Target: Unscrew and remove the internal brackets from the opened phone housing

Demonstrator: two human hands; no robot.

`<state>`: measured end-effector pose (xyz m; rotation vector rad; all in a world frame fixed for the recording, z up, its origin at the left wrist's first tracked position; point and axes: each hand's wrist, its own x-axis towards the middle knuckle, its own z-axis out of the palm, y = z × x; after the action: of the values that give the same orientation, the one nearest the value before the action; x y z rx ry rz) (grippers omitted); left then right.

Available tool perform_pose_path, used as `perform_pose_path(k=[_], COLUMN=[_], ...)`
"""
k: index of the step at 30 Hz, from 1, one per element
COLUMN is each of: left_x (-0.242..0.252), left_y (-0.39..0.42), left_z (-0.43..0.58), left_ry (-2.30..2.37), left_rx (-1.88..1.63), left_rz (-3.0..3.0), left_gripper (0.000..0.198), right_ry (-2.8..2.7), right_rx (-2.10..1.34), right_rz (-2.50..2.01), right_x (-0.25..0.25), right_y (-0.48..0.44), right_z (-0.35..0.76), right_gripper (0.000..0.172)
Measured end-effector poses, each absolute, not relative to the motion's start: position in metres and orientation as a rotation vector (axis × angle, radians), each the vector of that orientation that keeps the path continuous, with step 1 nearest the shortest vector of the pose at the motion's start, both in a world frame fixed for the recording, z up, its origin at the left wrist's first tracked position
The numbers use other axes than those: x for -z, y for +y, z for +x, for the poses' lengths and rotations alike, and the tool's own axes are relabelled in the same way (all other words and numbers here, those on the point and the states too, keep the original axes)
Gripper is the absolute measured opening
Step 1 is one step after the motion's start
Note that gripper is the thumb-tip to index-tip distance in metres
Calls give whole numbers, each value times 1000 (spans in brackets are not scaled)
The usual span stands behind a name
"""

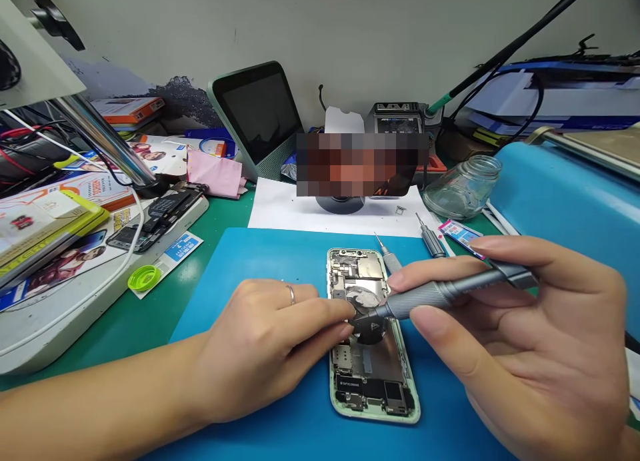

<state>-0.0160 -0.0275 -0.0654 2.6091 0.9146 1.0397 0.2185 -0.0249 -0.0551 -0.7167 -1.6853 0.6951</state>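
An opened phone [373, 374] with a pale green frame lies face down on the blue mat [250, 261], its inner boards and shields exposed. My left hand [265, 344], a ring on one finger, rests beside the phone's left edge and pinches a small dark flat part [370, 328] over the phone's middle. My right hand [525, 341] grips a grey metal screwdriver [440, 293], its tip pointing left and touching the phone near that dark part.
Two more screwdrivers [431, 240] lie behind the phone beside a glass jar [463, 188]. A white sheet [280, 208], a tablet-like screen [257, 118] and a soldering station [397, 118] stand at the back. Another dismantled phone [160, 214] and a green cap [143, 278] sit left.
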Motion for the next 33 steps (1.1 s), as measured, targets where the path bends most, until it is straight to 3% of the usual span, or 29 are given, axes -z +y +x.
perform_pose_path(k=[33], left_x=[67], left_y=[-27], left_z=[-16], left_ry=[941], left_rx=[-978], left_rz=[2521], left_gripper=[16], right_ry=[-1673], right_rx=[-723], right_rz=[-729], right_x=[53], right_y=[-23], right_z=[216], right_gripper=[53])
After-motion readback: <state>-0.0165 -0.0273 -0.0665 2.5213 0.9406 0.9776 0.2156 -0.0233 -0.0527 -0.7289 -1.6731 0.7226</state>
